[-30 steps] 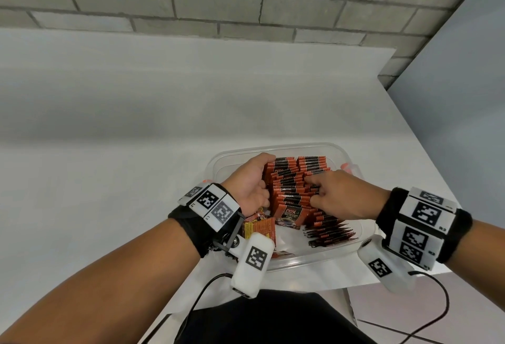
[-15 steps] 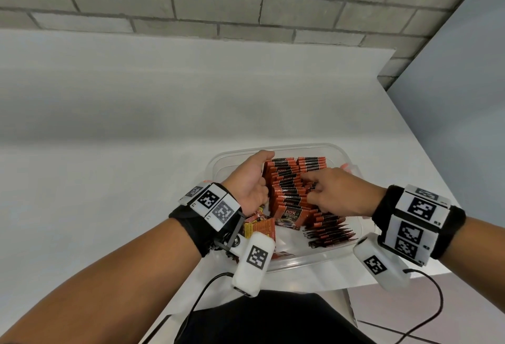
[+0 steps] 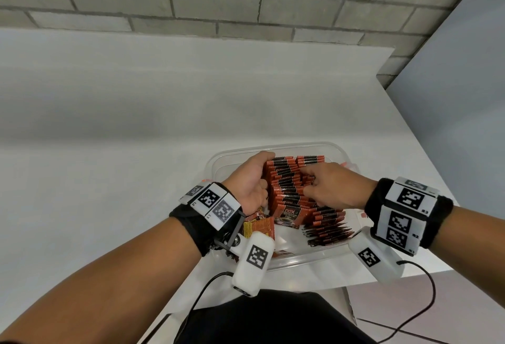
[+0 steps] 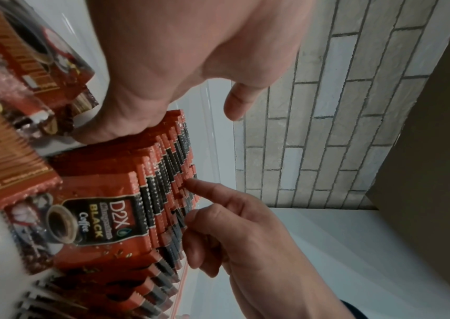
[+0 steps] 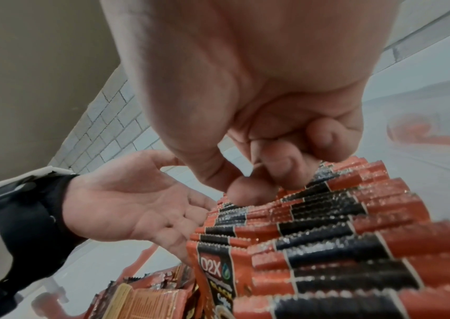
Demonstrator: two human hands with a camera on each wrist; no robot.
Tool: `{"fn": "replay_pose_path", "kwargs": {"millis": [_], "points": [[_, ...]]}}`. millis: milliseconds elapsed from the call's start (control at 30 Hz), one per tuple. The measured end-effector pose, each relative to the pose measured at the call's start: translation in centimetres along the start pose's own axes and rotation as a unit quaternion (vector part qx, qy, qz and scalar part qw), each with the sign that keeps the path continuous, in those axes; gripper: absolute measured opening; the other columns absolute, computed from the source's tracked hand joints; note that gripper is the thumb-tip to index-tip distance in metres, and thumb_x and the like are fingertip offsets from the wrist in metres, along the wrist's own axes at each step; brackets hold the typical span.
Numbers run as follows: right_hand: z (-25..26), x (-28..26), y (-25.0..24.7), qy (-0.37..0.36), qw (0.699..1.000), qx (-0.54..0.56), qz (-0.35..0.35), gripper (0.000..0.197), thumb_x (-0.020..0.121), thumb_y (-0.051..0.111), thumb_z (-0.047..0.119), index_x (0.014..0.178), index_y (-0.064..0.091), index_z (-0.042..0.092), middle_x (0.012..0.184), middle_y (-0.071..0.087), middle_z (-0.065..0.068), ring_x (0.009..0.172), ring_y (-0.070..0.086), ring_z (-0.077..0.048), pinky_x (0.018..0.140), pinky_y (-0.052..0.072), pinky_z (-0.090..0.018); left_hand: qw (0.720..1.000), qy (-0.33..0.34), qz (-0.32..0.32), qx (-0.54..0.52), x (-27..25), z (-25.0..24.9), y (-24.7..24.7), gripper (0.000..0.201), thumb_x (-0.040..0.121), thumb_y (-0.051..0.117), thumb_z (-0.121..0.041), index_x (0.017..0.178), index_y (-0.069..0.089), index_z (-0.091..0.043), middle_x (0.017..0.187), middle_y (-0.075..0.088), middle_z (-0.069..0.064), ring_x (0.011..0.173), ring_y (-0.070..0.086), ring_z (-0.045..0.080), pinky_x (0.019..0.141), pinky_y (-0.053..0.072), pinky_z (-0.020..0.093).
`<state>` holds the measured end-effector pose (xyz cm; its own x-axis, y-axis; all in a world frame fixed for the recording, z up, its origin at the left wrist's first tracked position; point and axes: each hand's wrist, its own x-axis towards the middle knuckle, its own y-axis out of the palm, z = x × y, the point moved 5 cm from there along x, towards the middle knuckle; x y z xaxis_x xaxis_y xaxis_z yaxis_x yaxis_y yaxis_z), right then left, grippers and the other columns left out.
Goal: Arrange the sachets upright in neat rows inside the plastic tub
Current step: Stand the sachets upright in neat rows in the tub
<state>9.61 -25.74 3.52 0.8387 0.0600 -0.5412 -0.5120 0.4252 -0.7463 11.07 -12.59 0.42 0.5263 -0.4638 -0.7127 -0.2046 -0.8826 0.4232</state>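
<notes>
A clear plastic tub point(image 3: 276, 146) sits on the white table and holds upright rows of red-and-black sachets point(image 3: 284, 179). My left hand point(image 3: 251, 179) lies with its palm and thumb against the left side of the near row point(image 4: 153, 194); its fingers are loosely spread point(image 5: 142, 198). My right hand point(image 3: 328, 185) is on top of the rows. Its thumb and fingertips point(image 5: 286, 172) pinch the top edges of a few sachets, and its index finger point(image 4: 207, 190) touches the tops. More sachets point(image 3: 325, 226) lean low at the tub's front right.
Loose orange and yellow sachets point(image 3: 259, 227) lie flat in the tub's front left corner point(image 4: 8, 161). The table's point(image 3: 109, 179) right edge runs close by the tub. A brick wall point(image 3: 246, 2) stands behind and a grey panel point(image 3: 451, 98) to the right.
My right hand has shifted a little left and farther along the sachet tops, its fingers curling in. The left hand has stayed against the row's side.
</notes>
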Motion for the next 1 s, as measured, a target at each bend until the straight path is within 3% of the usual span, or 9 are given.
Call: {"fn": "replay_pose_path", "kwargs": {"millis": [133, 400, 500, 567, 633, 700, 800, 900, 1000], "points": [[0.1, 0.3, 0.3, -0.005, 1.000, -0.005, 0.013, 0.031, 0.095, 0.051, 0.022, 0.124, 0.057, 0.015, 0.073, 0.052, 0.017, 0.065, 0.049, 0.003, 0.056, 0.035, -0.012, 1.000, -0.002, 0.003, -0.004, 0.0, -0.1, 0.1, 0.031, 0.097, 0.043, -0.038, 0.091, 0.054, -0.010, 0.086, 0.062, 0.014, 0.077, 0.059, 0.026, 0.065, 0.046, 0.032], [0.0, 0.2, 0.2, 0.003, 1.000, 0.007, 0.008, 0.035, 0.095, 0.050, 0.019, 0.130, 0.053, 0.013, 0.065, 0.053, 0.014, 0.060, 0.052, 0.001, 0.053, 0.036, -0.010, 1.000, -0.004, 0.010, -0.001, -0.1, -0.2, 0.1, 0.032, 0.098, 0.043, -0.039, 0.091, 0.054, -0.010, 0.082, 0.062, 0.013, 0.075, 0.059, 0.024, 0.070, 0.046, 0.031], [0.4, -0.1, -0.2, -0.005, 1.000, -0.005, 0.000, 0.039, 0.095, 0.050, 0.020, 0.134, 0.049, 0.015, 0.069, 0.052, 0.017, 0.064, 0.051, 0.002, 0.055, 0.036, -0.010, 1.000, -0.002, 0.009, 0.016, -0.5, -0.3, -0.1, 0.033, 0.098, 0.043, -0.039, 0.099, 0.053, -0.008, 0.109, 0.061, 0.020, 0.098, 0.060, 0.029, 0.096, 0.044, 0.042], [0.8, -0.4, -0.9, -0.022, 0.999, -0.012, -0.021, 0.046, 0.093, 0.052, 0.022, 0.138, 0.043, 0.018, 0.078, 0.054, 0.015, 0.071, 0.052, -0.002, 0.060, 0.038, -0.013, 0.999, 0.025, 0.001, 0.036, -1.4, -1.3, -0.9, 0.048, 0.096, 0.047, -0.037, 0.129, 0.043, -0.002, 0.130, 0.047, 0.026, 0.122, 0.049, 0.034, 0.112, 0.032, 0.046], [1.3, -0.8, -1.5, -0.039, 0.998, -0.007, -0.043, 0.044, 0.091, 0.056, 0.024, 0.134, 0.047, 0.023, 0.086, 0.059, 0.010, 0.075, 0.055, -0.007, 0.063, 0.040, -0.017, 0.996, 0.075, 0.002, 0.050, -2.8, -3.2, -2.4, 0.056, 0.094, 0.050, -0.035, 0.138, 0.037, -0.003, 0.133, 0.045, 0.028, 0.122, 0.050, 0.035, 0.106, 0.041, 0.043], [2.4, -1.3, -1.2, -0.065, 0.997, -0.011, -0.034, 0.036, 0.090, 0.059, 0.026, 0.125, 0.053, 0.024, 0.089, 0.059, 0.010, 0.075, 0.056, -0.005, 0.063, 0.041, -0.016, 0.988, 0.141, 0.001, 0.058, -4.8, -5.6, -4.3, 0.043, 0.093, 0.051, -0.035, 0.125, 0.050, -0.007, 0.122, 0.059, 0.022, 0.106, 0.064, 0.032, 0.085, 0.054, 0.035], [5.0, -2.1, 0.8, -0.126, 0.990, -0.060, 0.033, 0.033, 0.090, 0.060, 0.029, 0.123, 0.055, 0.026, 0.100, 0.059, 0.010, 0.077, 0.056, -0.002, 0.066, 0.044, -0.013, 0.970, 0.209, -0.067, 0.106, -6.9, -7.9, -8.2, 0.029, 0.094, 0.051, -0.033, 0.114, 0.060, -0.013, 0.105, 0.070, 0.016, 0.078, 0.069, 0.025, 0.066, 0.052, 0.030], [7.3, -2.0, 3.1, -0.167, 0.971, -0.148, 0.082, 0.037, 0.092, 0.057, 0.033, 0.127, 0.053, 0.023, 0.116, 0.058, 0.004, 0.095, 0.056, -0.009, 0.084, 0.048, -0.023, 0.934, 0.221, -0.177, 0.217, -6.6, -7.3, -12.1, 0.018, 0.093, 0.056, -0.031, 0.107, 0.064, -0.021, 0.107, 0.068, 0.009, 0.077, 0.064, 0.019, 0.063, 0.047, 0.028], [8.4, -0.9, 4.7, -0.169, 0.962, -0.190, 0.101, 0.048, 0.092, 0.058, 0.027, 0.137, 0.046, 0.019, 0.126, 0.054, -0.001, 0.109, 0.053, -0.017, 0.094, 0.045, -0.031, 0.929, 0.167, -0.172, 0.282, -5.0, -4.8, -13.2, 0.022, 0.091, 0.062, -0.029, 0.112, 0.061, -0.024, 0.106, 0.065, 0.005, 0.080, 0.064, 0.020, 0.065, 0.049, 0.031]]}}
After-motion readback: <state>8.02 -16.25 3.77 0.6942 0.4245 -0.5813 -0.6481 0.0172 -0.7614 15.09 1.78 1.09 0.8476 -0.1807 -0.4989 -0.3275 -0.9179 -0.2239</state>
